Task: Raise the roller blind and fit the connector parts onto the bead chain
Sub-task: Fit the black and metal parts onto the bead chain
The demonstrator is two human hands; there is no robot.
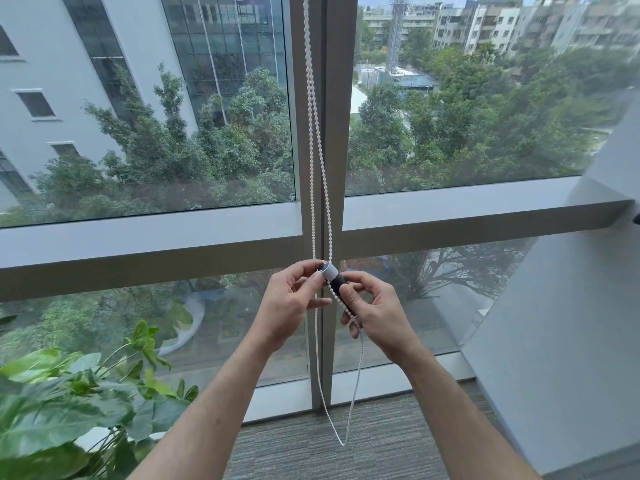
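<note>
- A leafy plant fills the lower left corner, in front of the lower window pane.
- The left hand is raised before the window's central mullion, thumb and forefinger pinched narrowly on the white cap and on the strand of chain beside it.
- The chain, white and beaded, drops in two strands down the front of the mullion from the top edge; both strands run to the hands, one passing behind the left fingers, the other lying along the connector.
- The cap sits at the upper end of a black sleeve; the two touch end to end and tilt down toward the right.
- The right hand is closed around the sleeve's lower part, thumb on top, with the beaded strand lying over its fingers.
- Below the hands the chain hangs in a loose loop whose bottom is just above the grey carpet.
- A pale wall slants down the right side.
</note>
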